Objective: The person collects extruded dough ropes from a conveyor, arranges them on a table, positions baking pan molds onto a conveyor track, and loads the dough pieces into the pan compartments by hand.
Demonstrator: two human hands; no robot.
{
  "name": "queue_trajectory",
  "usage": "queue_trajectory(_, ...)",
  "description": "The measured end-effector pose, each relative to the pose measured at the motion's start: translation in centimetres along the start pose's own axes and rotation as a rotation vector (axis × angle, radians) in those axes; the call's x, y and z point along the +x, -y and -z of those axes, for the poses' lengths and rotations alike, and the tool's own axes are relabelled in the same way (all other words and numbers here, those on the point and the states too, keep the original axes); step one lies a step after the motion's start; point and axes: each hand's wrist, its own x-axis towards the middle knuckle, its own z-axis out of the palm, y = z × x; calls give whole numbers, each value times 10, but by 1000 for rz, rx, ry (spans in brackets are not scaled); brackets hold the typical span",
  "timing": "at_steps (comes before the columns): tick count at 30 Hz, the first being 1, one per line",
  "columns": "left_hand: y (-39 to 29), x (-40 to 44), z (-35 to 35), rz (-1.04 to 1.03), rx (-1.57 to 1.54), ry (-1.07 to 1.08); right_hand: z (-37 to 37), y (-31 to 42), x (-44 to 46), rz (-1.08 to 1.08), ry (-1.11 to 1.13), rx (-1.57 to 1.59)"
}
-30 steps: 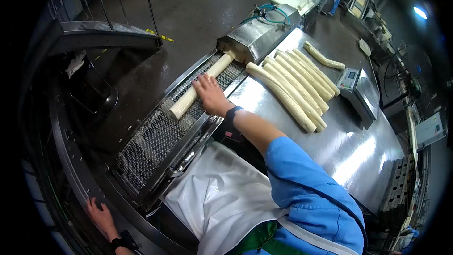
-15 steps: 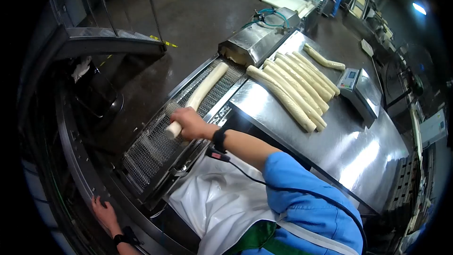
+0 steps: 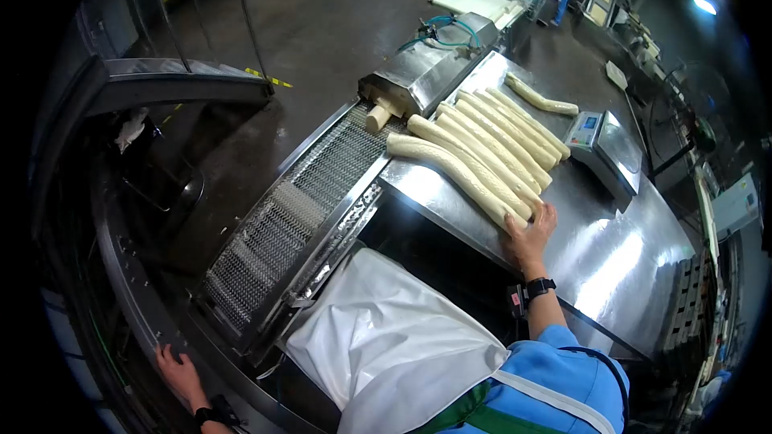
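My right hand [image 3: 532,233] is at the near end of a long pale dough roll [image 3: 458,170], fingers apart and touching it on the steel table [image 3: 599,253]. This roll lies leftmost, beside several similar rolls [image 3: 503,141] set side by side. My left hand [image 3: 178,371] rests at the lower left on a metal rail [image 3: 133,293], its fingers spread and nothing held. On the mesh conveyor [image 3: 301,197], the end of another roll [image 3: 377,119] sticks out from under a steel cover [image 3: 426,68].
A scale [image 3: 609,149] stands at the table's right side, near a single bent roll [image 3: 540,96]. Metal steps with railings [image 3: 185,72] rise at the upper left. A person in blue [image 3: 563,0] is far off at the top.
The roll my right hand gripped on the conveyor now lies on the table, leftmost in the row. My right hand has moved right with it and loosened. A new roll emerges from the cover.
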Motion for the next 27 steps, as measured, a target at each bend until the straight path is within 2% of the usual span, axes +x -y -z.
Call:
queue_trajectory(1,3,1,-2,32,-20,3,1,-3,-2,-6,5,-6)
queue_trajectory(3,-1,4,3,51,-36,2,-4,-8,0,-403,111,289)
queue_trajectory(4,-11,2,13,55,-38,12,-4,-12,10,-426,212,495)
queue_trajectory(9,3,1,-1,54,-105,-21,-25,-2,24,-401,261,470)
queue_trajectory(12,-7,0,13,46,11,39,-24,10,17,-281,349,377)
queue_trajectory(14,-22,-5,24,98,-140,50,-24,8,24,-160,437,-1)
queue_trajectory(15,-26,-7,24,81,-105,50,-17,10,33,-70,493,-117)
queue_trajectory(16,-15,-4,9,58,-204,30,-7,14,43,47,544,-220)
queue_trajectory(17,-49,-12,45,58,-98,77,-5,20,54,60,636,-243)
queue_trajectory(18,-47,-13,39,48,-142,38,-3,24,61,110,690,-283)
queue_trajectory(19,-56,-7,42,147,-280,65,-14,12,65,172,690,-283)
queue_trajectory(20,-39,-5,43,85,-158,7,-15,22,68,178,722,-330)
queue_trajectory(21,-34,-4,30,54,-190,-12,-39,1,77,154,710,-326)
queue_trajectory(22,-32,-6,22,65,-220,-49,-56,-10,99,263,775,-359)
queue_trajectory(23,-31,-10,29,99,-241,-44,-64,-18,118,332,836,-228)
queue_trajectory(24,-22,-7,15,53,-225,-75,-75,-15,130,321,884,-368)
queue_trajectory(26,-18,-8,11,31,-208,-135,-130,-84,133,956,382,-502)
queue_trajectory(27,-22,-9,18,41,-206,-123,-143,-95,136,985,378,-483)
